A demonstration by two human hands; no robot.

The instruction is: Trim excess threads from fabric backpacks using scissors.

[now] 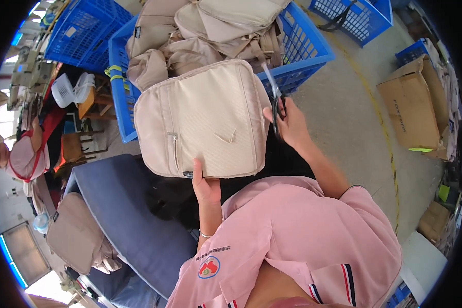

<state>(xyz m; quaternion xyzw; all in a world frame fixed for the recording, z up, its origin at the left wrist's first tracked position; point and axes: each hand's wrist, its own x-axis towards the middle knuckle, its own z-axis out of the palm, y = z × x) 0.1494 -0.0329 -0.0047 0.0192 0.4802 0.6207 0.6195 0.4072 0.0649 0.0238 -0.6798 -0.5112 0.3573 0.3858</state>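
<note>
1. Wearing a pink shirt (303, 241), closest to the camera.
2. Holding the beige bag (203, 120) up by its bottom edge, left hand (206, 186) grip pinched shut on it.
3. Gripping black scissors (277, 110) tight in the right hand (292, 126), beside the bag's right edge.
4. Probably best: keeping the bag still, snipping only loose threads.
5. Sitting behind: blue crate (297, 56) of more bags.

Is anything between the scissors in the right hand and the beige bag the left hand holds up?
Nothing visible. The right hand holds black-handled scissors at the right edge of the beige fabric zippered bag; the left hand grips its lower edge.
</note>
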